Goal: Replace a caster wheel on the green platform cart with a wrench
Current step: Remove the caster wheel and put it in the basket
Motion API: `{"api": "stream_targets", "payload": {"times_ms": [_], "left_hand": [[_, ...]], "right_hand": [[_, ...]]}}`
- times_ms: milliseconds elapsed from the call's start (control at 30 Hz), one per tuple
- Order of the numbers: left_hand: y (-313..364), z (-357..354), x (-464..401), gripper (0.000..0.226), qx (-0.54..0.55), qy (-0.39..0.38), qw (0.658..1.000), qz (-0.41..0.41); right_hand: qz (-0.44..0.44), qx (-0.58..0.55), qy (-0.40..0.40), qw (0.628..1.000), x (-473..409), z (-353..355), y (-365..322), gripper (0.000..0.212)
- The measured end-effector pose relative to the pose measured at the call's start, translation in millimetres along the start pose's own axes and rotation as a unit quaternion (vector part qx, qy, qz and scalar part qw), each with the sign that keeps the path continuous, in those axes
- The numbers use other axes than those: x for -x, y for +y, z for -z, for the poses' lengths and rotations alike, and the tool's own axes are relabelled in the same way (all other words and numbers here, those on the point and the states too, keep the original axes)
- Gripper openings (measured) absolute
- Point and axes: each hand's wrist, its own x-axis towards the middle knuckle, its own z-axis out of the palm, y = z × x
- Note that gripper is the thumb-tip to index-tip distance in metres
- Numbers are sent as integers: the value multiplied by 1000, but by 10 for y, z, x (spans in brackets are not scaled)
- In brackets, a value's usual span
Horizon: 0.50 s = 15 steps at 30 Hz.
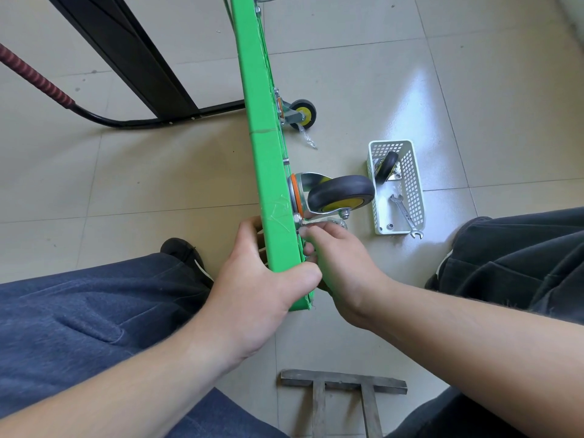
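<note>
The green platform cart (265, 143) stands on its side edge, running up the middle of the view. A caster wheel (339, 193) with a grey tyre and yellow hub sticks out to the right near its lower end. My left hand (252, 276) grips the cart's near corner, thumb on the right face. My right hand (331, 254) is just below the caster's mounting plate, its fingertips pinching a small fastener at the cart's underside. A wrench (406, 214) lies in the white basket (417, 184), its end poking past the rim.
A spare caster (387, 167) and a small nut (391, 226) lie in the basket. A second mounted caster (300, 113) sits farther up the cart. The cart's black handle (104, 118) lies on the tiled floor at left. A metal frame (343, 393) sits near the bottom.
</note>
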Motion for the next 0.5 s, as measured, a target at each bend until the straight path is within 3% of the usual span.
{"api": "stream_targets", "payload": {"times_ms": [233,500], "left_hand": [[-33,3,-15,58,1,0,1000,6],[-40,0,-15,55,7,2,1000,1]], "right_hand": [[26,52,15,998,-15,-32,-22,53],[27,28,3,999,-2,-16,22,21]]}}
